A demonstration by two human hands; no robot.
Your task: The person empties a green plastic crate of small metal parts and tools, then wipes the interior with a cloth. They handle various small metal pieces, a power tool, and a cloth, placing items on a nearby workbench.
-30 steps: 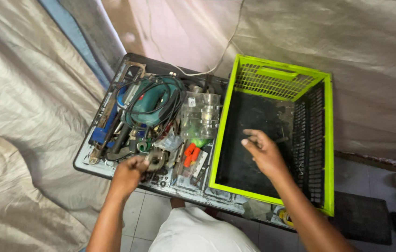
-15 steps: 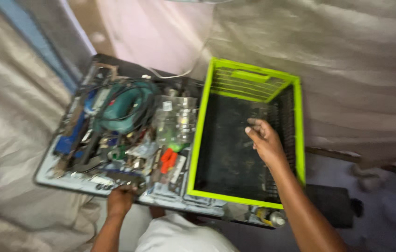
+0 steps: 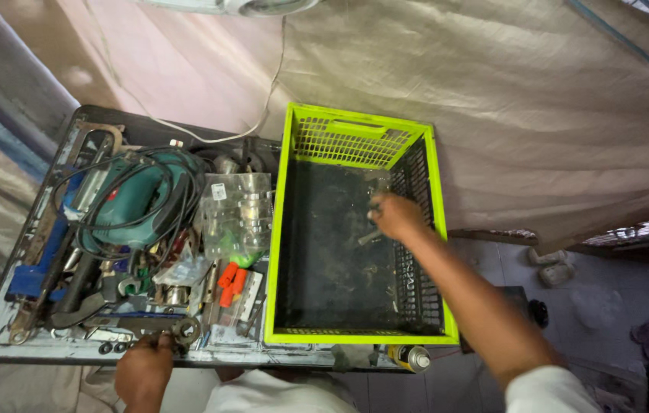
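While the right hand [image 3: 395,216] reaches into the lime-green plastic crate [image 3: 355,130], fingers curled round a small metal piece, exact grip unclear, the left hand [image 3: 144,367] rests at the near table edge w/ fingers closed on a dark wrench [image 3: 157,326]. Tool pile lies left of crate: teal power drill [image 3: 121,199] w/ coiled black cord, orange-handled tools [image 3: 230,281], clear plastic packs [image 3: 236,214].
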